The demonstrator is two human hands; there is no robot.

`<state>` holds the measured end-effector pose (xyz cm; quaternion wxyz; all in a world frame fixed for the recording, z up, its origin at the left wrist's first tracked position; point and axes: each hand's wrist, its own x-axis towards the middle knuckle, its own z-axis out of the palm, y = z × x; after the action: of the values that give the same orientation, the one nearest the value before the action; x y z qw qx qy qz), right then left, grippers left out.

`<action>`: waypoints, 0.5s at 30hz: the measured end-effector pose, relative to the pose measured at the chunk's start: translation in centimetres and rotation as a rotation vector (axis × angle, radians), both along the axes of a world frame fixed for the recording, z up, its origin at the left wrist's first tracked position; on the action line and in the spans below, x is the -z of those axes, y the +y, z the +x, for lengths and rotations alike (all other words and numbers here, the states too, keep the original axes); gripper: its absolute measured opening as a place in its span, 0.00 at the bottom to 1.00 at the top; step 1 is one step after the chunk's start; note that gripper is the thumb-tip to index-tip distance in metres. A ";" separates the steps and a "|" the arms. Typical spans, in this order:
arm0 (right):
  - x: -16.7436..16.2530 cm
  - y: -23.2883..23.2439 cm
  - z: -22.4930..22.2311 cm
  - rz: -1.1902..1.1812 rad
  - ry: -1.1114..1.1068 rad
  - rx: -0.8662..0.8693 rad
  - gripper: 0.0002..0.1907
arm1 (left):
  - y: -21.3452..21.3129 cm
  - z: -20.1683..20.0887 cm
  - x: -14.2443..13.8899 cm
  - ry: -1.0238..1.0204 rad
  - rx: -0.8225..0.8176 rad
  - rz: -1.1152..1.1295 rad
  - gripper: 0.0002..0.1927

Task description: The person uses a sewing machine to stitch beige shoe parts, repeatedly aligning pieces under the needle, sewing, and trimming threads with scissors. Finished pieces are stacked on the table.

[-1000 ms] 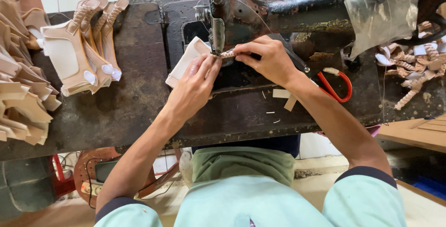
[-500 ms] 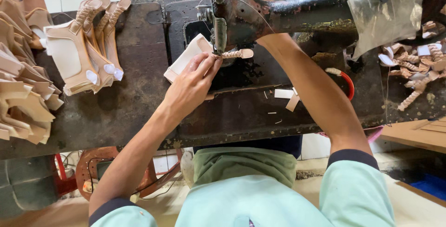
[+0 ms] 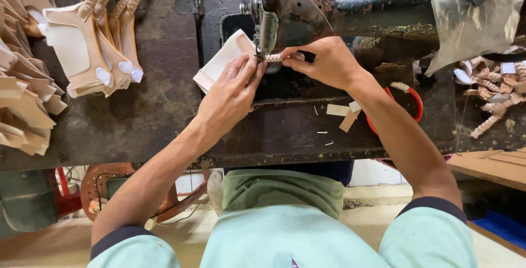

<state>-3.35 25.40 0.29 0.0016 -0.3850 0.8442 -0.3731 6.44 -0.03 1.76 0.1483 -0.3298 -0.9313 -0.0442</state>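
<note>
We press our left hand (image 3: pixel 230 95) flat on a pale leather shoe piece (image 3: pixel 222 62) lying on the bed of the black sewing machine (image 3: pixel 329 5), fingertips pinning it just left of the needle, while our right hand (image 3: pixel 326 62) pinches a braided beige strap (image 3: pixel 274 57) at the presser foot, so both grips are closed on the work. The machine head rises right behind our fingers and hides the needle point. On the dark counter (image 3: pixel 153 120), stacked strap uppers (image 3: pixel 93 38) lie well to the left, red-handled scissors (image 3: pixel 408 103) and small offcuts (image 3: pixel 345 115) sit just beside our right forearm, and braided scraps (image 3: pixel 493 103) lie far right.
</note>
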 end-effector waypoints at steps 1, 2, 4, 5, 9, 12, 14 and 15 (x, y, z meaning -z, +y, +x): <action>0.0 -0.1 0.0 -0.011 0.012 0.000 0.11 | 0.0 0.0 0.0 0.000 0.001 0.001 0.34; 0.0 -0.1 0.1 -0.004 0.008 0.014 0.11 | 0.0 -0.1 0.0 0.000 0.004 0.002 0.34; 0.3 0.0 0.2 0.012 -0.005 0.040 0.10 | 0.0 -0.1 0.1 -0.015 0.009 0.012 0.34; 0.5 0.0 0.2 0.016 -0.007 0.048 0.11 | 0.0 -0.1 0.2 -0.028 0.012 0.021 0.35; 1.0 0.1 0.1 0.015 -0.002 0.061 0.11 | -0.1 -0.2 0.7 -0.018 0.005 0.089 0.31; 1.1 0.0 0.0 0.018 -0.009 0.071 0.10 | -0.6 -1.1 0.9 -0.114 0.036 0.299 0.19; 1.0 -0.1 0.0 0.016 -0.026 0.073 0.10 | -1.2 -2.0 1.1 -0.174 -0.019 0.460 0.14; 1.0 0.0 0.0 0.010 -0.033 0.076 0.10 | -1.4 -2.6 1.2 -0.204 -0.040 0.540 0.13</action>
<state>-3.30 25.36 -0.74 0.0032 -0.3462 0.8600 -0.3749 3.85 -1.43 0.56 0.1371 -0.2539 -0.9022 -0.3205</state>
